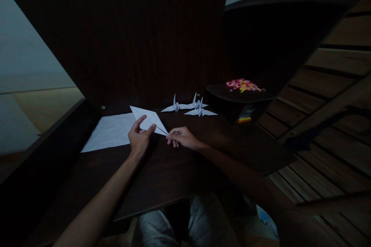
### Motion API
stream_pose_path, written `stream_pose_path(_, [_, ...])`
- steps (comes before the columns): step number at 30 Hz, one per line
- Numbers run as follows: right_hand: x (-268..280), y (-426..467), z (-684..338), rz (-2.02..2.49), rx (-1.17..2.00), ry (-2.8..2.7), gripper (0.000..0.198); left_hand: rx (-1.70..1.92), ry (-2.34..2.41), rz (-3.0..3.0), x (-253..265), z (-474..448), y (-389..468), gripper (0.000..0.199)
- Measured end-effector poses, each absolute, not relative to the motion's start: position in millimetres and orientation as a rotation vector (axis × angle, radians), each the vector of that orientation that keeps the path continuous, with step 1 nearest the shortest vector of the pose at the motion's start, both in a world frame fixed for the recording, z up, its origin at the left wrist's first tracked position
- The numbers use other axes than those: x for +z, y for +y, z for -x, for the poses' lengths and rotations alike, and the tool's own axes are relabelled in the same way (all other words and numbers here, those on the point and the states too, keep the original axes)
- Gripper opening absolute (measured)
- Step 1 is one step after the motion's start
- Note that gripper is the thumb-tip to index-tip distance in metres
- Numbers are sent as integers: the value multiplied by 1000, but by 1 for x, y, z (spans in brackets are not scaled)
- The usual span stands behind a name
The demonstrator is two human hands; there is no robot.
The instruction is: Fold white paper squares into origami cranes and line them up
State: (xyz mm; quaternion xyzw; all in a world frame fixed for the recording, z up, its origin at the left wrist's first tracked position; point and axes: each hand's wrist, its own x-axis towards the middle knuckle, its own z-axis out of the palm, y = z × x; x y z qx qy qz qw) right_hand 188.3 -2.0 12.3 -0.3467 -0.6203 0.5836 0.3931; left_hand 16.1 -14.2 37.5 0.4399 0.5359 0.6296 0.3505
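Observation:
A white sheet of paper folded into a long diamond (150, 118) is held above the dark desk, between both hands. My left hand (139, 134) grips its left part, with thumb and a finger over the face of the paper. At the lower right tip, my right hand (182, 137) pinches the point between thumb and fingers. A dark slit runs along the folded layers toward that tip. Beyond my right hand, several folded paper cranes (200, 112) stand with wings spread. Flat on the desk behind my left hand lies a white paper sheet (107, 133).
Small pink, red and yellow pieces (242, 85) are heaped on a rounded shelf (213, 90) at the right. Under it is a small box with a coloured label (245, 114). A dark upright panel (145, 46) backs the desk (162, 173); wooden slats (342, 61) fill the right side.

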Motion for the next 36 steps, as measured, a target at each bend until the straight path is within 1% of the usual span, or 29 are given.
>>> stream_pose_path(3, [11, -1, -188, 897, 1480, -1568, 19, 1634, 1397, -1153, 37, -16, -14, 70])
stream_pose_path(11, [13, -3, -190, 923, 1494, -1560, 15, 1669, 1354, -1165, 36, -13, -11, 70])
stream_pose_path(21, [9, -2, -188, 854, 1461, -1586, 28, 1604, 1369, -1303, 34, -16, -14, 64])
stream_pose_path(26, [14, -7, -189, 847, 1512, -1656, 34, 1591, 1390, -1385, 32, -11, -10, 51])
stream_pose_path(31, [16, -5, -189, 893, 1545, -1586, 44, 1421, 1317, -1517, 29, -10, -10, 36])
stream_pose_path(36, [16, -3, -191, 935, 1460, -1500, 41, 1133, 1098, -1564, 25, -14, -13, 29])
